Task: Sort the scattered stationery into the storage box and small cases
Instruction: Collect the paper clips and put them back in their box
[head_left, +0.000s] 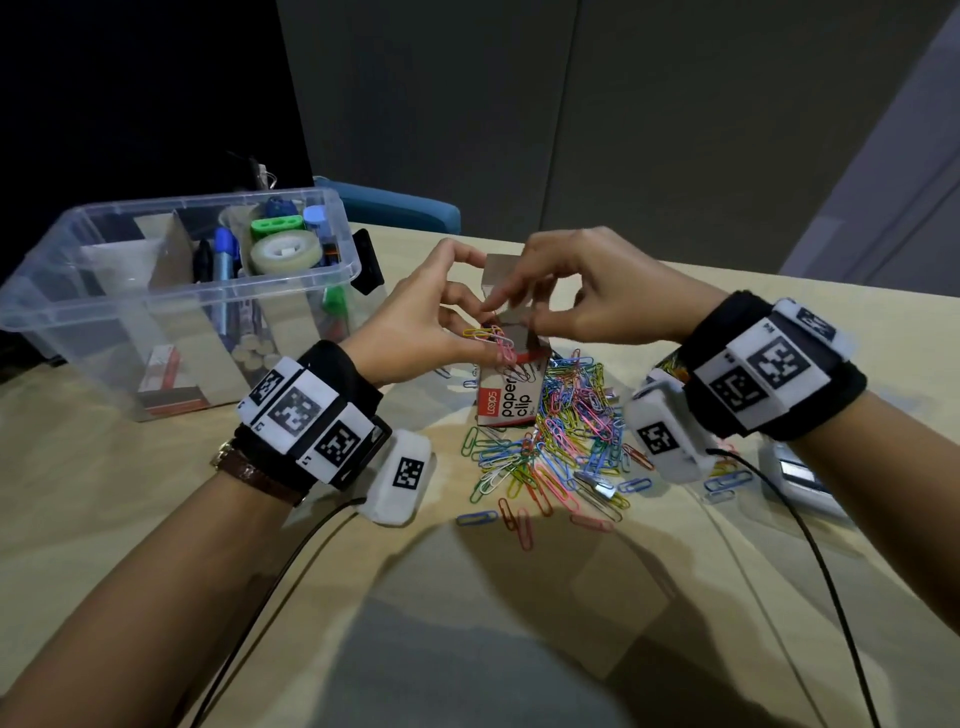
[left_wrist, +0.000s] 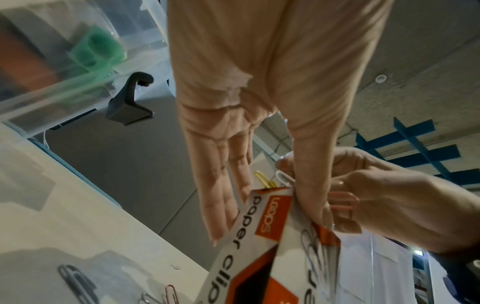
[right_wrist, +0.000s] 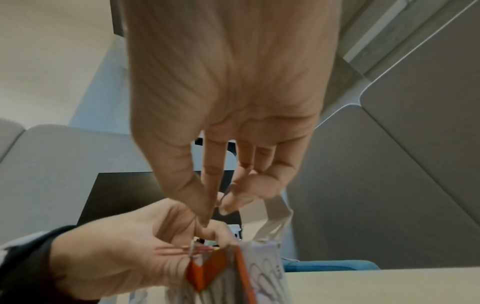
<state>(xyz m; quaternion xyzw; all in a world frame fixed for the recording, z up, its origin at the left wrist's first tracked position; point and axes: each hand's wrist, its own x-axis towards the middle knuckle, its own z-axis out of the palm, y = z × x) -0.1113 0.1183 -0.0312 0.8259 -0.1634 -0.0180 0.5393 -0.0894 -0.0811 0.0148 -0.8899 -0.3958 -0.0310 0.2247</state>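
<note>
Light wood table (head_left: 156, 519) in a dim room with grey wall panels behind. Nearest the camera there's a messy heap of coloured paper clips (head_left: 561, 447) spread over the tabletop, with a few strays at the front edge. Standing at the far side of the heap is the paper clip box (head_left: 511, 395), white and orange-red with "paper clip" printed on it, top flap open.

Both hands meet right at the box mouth. The left hand (head_left: 415, 322) has its fingers along the side of the box and its thumb against the top corner, with a small bunch of clips (head_left: 491, 335) caught at its fingertips over the opening. The right hand (head_left: 587, 296) is curled in, thumb and fingers pinched together at the box mouth; can't tell for sure whether it's pinching clips or the flap.

Further back on the left is the clear storage box (head_left: 208, 306), with pens, a tape roll (head_left: 285, 252) and a green piece inside its compartments. A blue chair (head_left: 400, 208) sits behind the table.
</note>
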